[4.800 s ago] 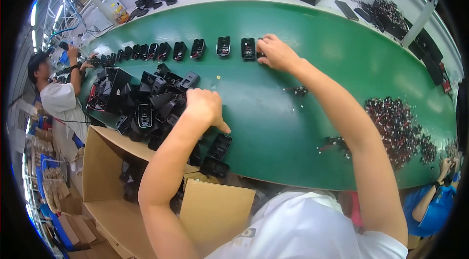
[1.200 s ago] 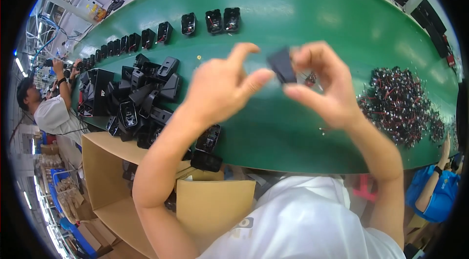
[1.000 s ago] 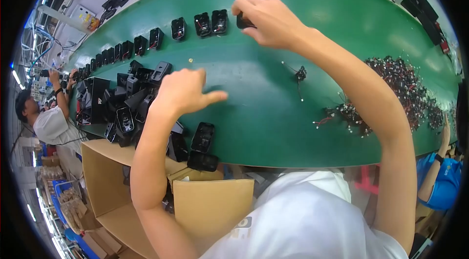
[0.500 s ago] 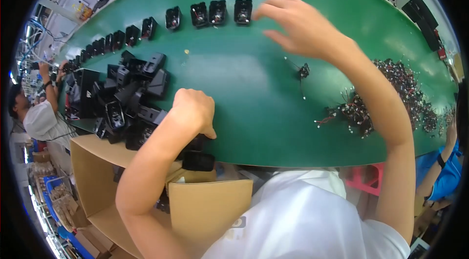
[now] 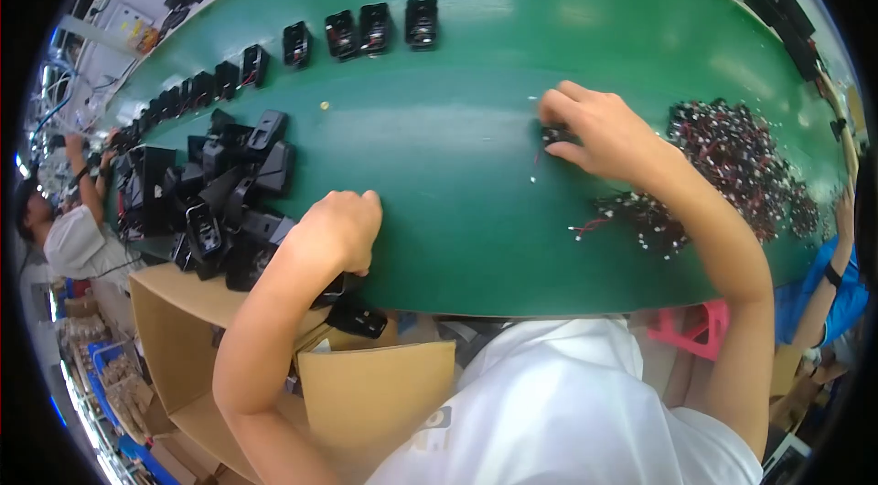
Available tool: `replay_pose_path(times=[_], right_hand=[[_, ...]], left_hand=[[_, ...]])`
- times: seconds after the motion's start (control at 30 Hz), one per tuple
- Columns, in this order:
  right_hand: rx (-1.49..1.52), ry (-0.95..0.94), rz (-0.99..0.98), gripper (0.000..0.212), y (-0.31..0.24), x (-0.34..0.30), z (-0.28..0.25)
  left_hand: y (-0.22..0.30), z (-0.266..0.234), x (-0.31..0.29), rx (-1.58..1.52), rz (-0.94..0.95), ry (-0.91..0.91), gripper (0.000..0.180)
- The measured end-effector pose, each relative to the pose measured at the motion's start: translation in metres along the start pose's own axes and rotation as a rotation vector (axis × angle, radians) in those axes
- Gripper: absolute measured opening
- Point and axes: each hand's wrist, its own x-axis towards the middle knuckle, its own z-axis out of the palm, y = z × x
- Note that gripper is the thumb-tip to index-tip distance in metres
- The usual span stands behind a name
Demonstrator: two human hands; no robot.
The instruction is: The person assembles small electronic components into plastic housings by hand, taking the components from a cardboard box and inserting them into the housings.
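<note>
Thin-wired dark component [image 5: 555,134] sits within the curled right hand [image 5: 600,132].

A dark wired part [image 5: 554,134] (partly hidden) trails its lead [image 5: 533,178], well apart from a black housing [image 5: 339,289].

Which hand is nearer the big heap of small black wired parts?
Right: the right hand is close by the heap's left side; the left hand is much farther left.
</note>
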Motion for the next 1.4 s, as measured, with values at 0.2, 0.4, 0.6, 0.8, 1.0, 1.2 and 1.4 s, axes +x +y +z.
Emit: replay_pose_path(times=[0.2,0.4,0.6,0.8,1.0,1.2,1.4], right_hand=[[0.037,0.100,0.042,0.036,-0.008,-0.025,-0.012],[-0.050,0.269,0.037,0.037,-0.011,-0.037,-0.020],[-0.155,0.283,0.223,0.031,-0.041,-0.045,-0.022],[0.148,0.200,-0.217,0.032,-0.122,-0.037,0.028],[0.006,-0.148,-0.622,0.042,-0.182,0.010,0.093],[0.004,-0.004,-0.321,0.045,-0.155,0.015,0.077],[0.849,0.024,0.095,0.033,-0.111,-0.032,0.044]], left_hand=[[-0.002,-0.014,0.000,-0.077,-0.028,-0.048,0.054],[-0.010,-0.016,0.001,-0.098,0.004,-0.007,0.058],[-0.015,-0.014,-0.003,-0.087,-0.007,0.089,0.052],[-0.018,-0.021,-0.005,-0.117,-0.041,0.118,0.047],[-0.024,-0.024,0.000,-0.084,-0.040,0.259,0.047],[-0.019,-0.020,0.006,-0.184,-0.006,0.608,0.053],[-0.012,-0.016,0.005,-0.555,0.232,0.825,0.045]])
